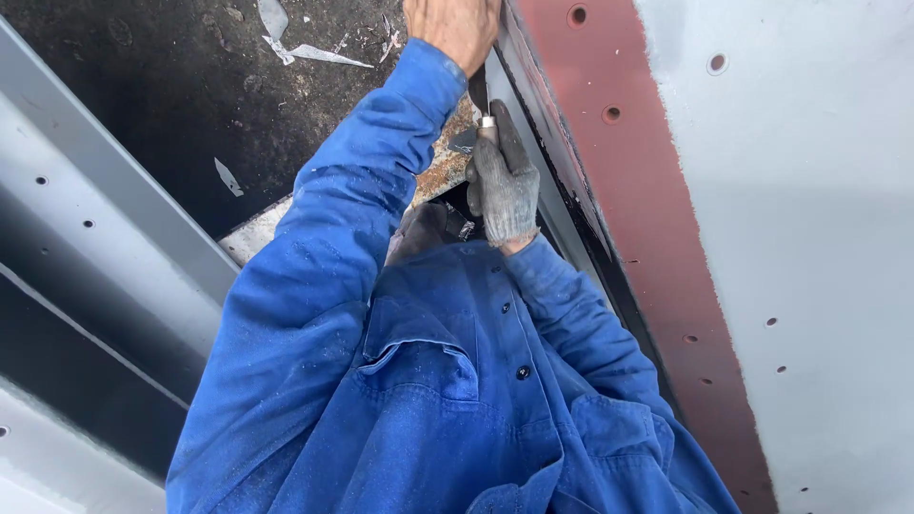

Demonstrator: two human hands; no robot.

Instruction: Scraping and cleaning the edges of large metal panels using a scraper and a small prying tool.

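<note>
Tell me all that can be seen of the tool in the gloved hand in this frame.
The slim hand tool with a silvery metal collar shows only in part: the collar and a short, dark, narrow stretch above it. The right hand in a grey knitted work glove wraps the handle and hides it. The tool points up the picture, along the edge of the rust-red painted metal panel with round holes. Its tip runs up beside the bare left hand, so its end and kind cannot be told.

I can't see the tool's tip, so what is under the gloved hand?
Under the gloved hand, a tool's metal collar and dark shaft show, beside the rusty plate. The handle is covered by the glove; the tip is hidden behind the bare hand.
</note>
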